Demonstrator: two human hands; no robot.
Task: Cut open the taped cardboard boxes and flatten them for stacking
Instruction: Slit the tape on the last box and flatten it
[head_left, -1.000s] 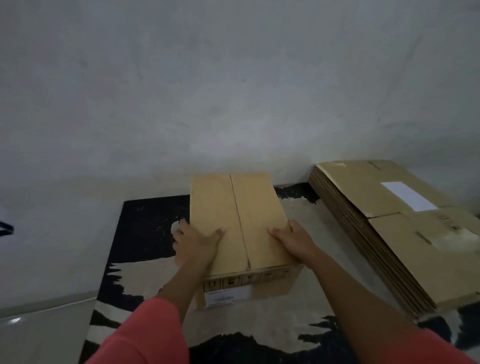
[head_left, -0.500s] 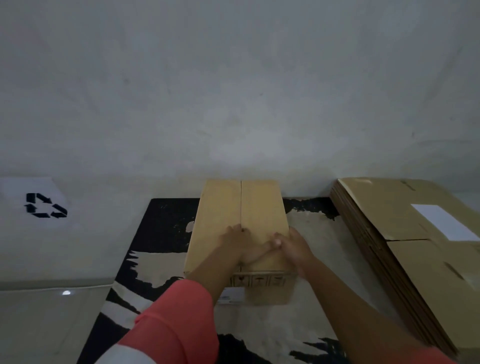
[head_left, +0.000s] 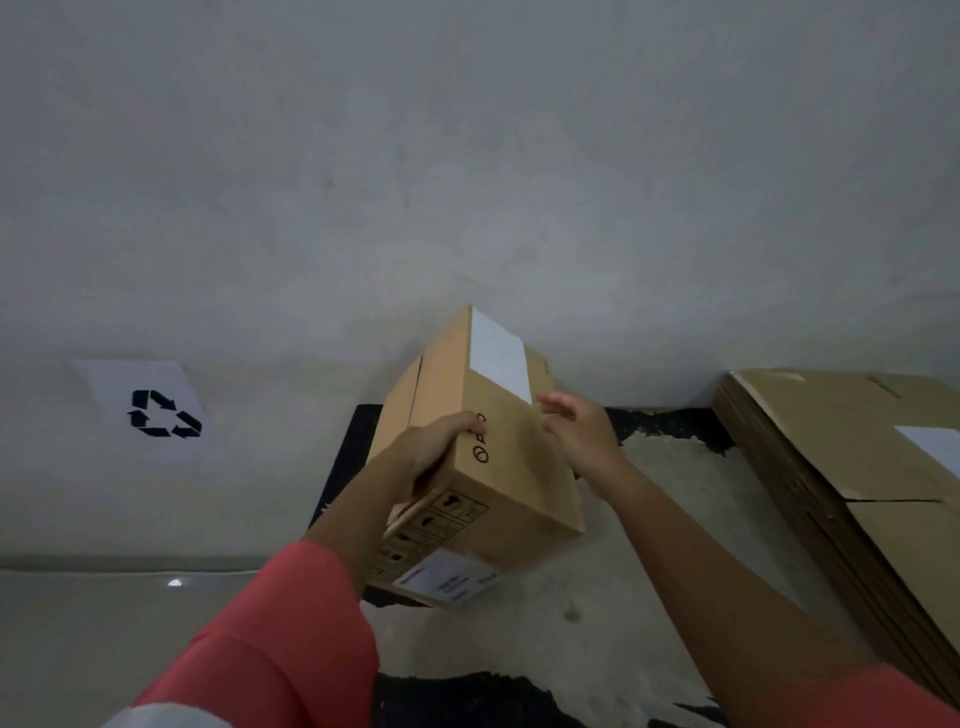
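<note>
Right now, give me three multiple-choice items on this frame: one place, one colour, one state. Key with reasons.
1. Where does the flattened cardboard stack lie relative to the box?
A. To its left
B. To its right
C. Under it

2. What colour is the recycling symbol?
A. Black
B. Green
C. Blue

3. What state is the box in?
A. Flattened
B. Lying level
C. Tilted, gripped by the left hand

Key:
1 B, the stack sits at the right edge of the view.
2 A, the arrows are black on a white sheet.
3 C, one end is raised and the left hand's fingers curl over its edge.
</note>
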